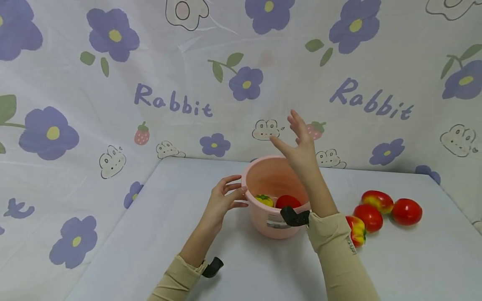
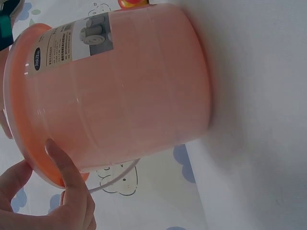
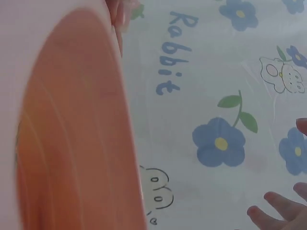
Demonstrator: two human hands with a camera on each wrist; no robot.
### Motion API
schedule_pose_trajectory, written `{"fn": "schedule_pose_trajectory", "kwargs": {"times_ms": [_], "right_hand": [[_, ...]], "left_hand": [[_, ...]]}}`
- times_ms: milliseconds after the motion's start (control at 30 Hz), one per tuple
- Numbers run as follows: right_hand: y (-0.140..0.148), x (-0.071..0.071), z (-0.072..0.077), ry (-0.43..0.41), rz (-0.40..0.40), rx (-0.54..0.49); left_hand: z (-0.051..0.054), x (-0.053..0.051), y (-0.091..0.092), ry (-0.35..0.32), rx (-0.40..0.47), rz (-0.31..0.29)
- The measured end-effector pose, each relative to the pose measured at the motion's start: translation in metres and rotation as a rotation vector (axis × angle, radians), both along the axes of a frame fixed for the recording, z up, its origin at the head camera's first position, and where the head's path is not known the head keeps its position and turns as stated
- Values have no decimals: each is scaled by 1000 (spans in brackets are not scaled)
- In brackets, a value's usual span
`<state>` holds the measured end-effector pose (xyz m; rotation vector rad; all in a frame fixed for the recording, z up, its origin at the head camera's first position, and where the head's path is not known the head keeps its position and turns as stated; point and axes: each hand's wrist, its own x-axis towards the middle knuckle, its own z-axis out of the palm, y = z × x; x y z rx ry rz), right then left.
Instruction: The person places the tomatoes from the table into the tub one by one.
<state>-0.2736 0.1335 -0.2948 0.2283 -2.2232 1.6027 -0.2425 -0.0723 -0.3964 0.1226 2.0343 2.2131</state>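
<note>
A pink plastic bucket (image 1: pixel 260 217) stands upright on the table. Inside it lie a shiny red round fruit or vegetable (image 1: pixel 288 201) and a yellow one with a green top (image 1: pixel 265 200). At the bucket's left side my left hand (image 1: pixel 223 200) pinches the rim; in the left wrist view the thumb is at the rim's edge and a finger (image 2: pixel 64 163) lies against the outer wall. My right hand (image 1: pixel 303 154) is raised above the bucket's right side, fingers spread, holding nothing. Only some of its fingertips (image 3: pixel 271 197) show in the right wrist view.
Right of the bucket lie several shiny pieces of produce: a red one (image 1: pixel 407 211), another red one (image 1: pixel 368 218), a red-yellow one (image 1: pixel 378 202) and a red-yellow one with green (image 1: pixel 357 231) partly behind the right sleeve. A printed cloth (image 1: pixel 180 62) hangs behind the table (image 1: pixel 150 234).
</note>
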Motion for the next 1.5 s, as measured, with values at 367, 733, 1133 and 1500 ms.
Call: {"fn": "schedule_pose_trajectory", "kwargs": {"times_ms": [367,733,1133,1500], "right_hand": [[27,10,-18,-3,-55,0],[46,14,-35,-3,-92,11],[74,30,-56,-132,-194,-22],[95,42,-80,-215,-261,-26]], "left_hand": [[0,0,0,-11,5,2],[1,0,1,-2,11,5],[0,-1,2,-8,-14,15],[-1,-1,1,-5,-8,12]]}}
